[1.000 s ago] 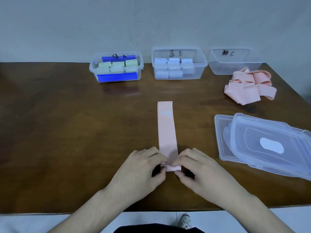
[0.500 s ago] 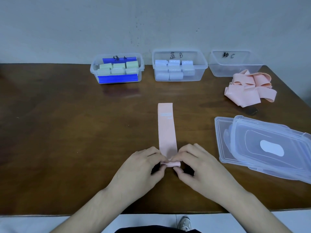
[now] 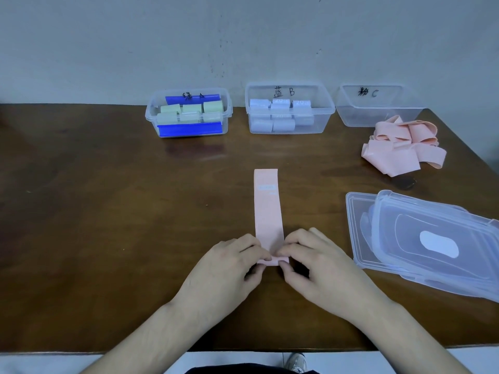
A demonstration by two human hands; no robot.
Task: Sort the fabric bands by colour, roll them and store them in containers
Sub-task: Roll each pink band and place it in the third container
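Now, change: near end of flat pink fabric band (image 3: 267, 211) is a small roll, lying flat a second ago
Left hand (image 3: 229, 268): pinches roll's left end
Right hand (image 3: 316, 265): pinches right end
Band: table centre
Around: loose pink band pile (image 3: 402, 145) before clear container C (image 3: 378, 109); stacked clear plastic lids (image 3: 432, 244) right

1. I see the table (image 3: 94, 211) as dark wood with a smooth, faintly glossy varnish.
2. The pink band (image 3: 267, 209) looks like matt, finely woven cloth.
3. The loose pink bands (image 3: 402, 147) look smoother, like thin elastic.
4. The three containers (image 3: 290, 109) and stacked lids (image 3: 432, 244) are clear, glossy plastic.
5. The wall (image 3: 135, 44) is matt painted plaster.
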